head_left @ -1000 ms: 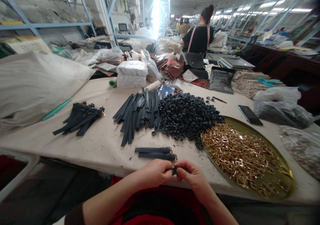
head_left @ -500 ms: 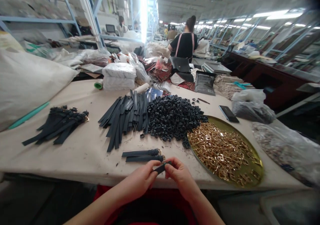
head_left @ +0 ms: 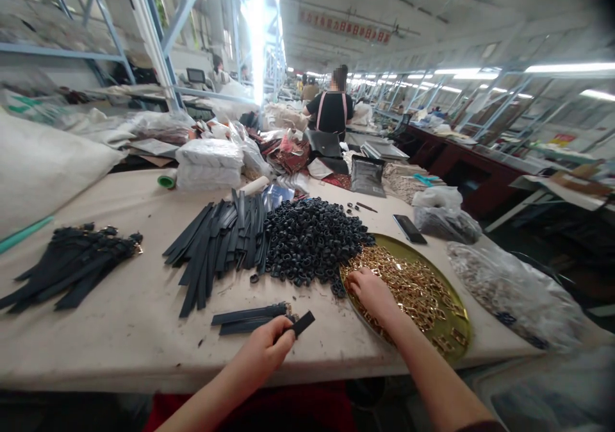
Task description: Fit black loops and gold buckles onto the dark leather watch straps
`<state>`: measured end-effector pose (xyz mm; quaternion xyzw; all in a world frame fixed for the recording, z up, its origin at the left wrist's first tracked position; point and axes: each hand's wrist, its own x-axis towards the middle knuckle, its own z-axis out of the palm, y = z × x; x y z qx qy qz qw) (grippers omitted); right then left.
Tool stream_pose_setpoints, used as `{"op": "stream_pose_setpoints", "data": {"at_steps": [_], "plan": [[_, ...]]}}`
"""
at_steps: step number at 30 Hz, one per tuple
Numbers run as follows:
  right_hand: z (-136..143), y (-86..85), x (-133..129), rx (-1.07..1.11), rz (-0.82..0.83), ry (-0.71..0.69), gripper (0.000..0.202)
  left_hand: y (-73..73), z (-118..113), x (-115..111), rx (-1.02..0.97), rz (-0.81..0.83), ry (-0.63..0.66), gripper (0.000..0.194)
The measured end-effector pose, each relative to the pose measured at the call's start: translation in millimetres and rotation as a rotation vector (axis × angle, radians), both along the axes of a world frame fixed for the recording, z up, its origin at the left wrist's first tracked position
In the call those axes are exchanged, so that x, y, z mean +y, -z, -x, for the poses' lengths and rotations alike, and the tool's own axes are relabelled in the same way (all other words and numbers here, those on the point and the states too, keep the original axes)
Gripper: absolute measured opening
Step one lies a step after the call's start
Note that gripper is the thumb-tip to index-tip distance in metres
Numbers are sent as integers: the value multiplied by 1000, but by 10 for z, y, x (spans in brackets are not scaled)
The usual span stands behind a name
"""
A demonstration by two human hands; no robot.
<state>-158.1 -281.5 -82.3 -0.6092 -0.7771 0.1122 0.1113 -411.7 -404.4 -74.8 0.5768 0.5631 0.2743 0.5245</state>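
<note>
Pinched between the thumb and fingers of my left hand (head_left: 270,345) is a short dark strap (head_left: 303,324), its free end pointing up to the right. My right hand (head_left: 372,293) is over the left part of a round gold tray (head_left: 462,337), fingers bent down among small gold buckles (head_left: 408,284); what its fingertips hold, if anything, is hidden. Beside my left hand lie dark straps with gold buckles (head_left: 245,316). Farther back are a fan of plain dark straps (head_left: 211,246) and a heap of small dark loops (head_left: 312,240) touching the tray.
A bundle of buckled straps (head_left: 81,262) lies at the left. Behind the tray are a phone (head_left: 409,229) and plastic bags (head_left: 514,291). Wrapped white packs (head_left: 210,164) stand at the back, near a green-ended roll (head_left: 166,179). A person (head_left: 331,108) stands beyond the table.
My right hand has left the strap and moved right and forward into the tray. My left hand keeps hold of the strap. The view has shifted right and tilted up.
</note>
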Motion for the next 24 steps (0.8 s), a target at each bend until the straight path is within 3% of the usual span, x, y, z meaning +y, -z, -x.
{"op": "stream_pose_setpoints", "data": {"at_steps": [3,9,17,20,24], "plan": [[-48,67,119,-39,24,-52,13,-24,-41,-28,-16,60,16,16],[-68,109,99,-2,64,-124,14,-81,-36,-67,8,143,57,16],[-52,-111,-17,190,182,-118,8,-106,-34,-57,2,110,45,16],[173,-159,-272,441,377,-143,17,-103,-65,-1,-38,56,-37,17],[606,-114,-674,979,797,-130,24,-96,-91,85,3,-77,-73,22]]}}
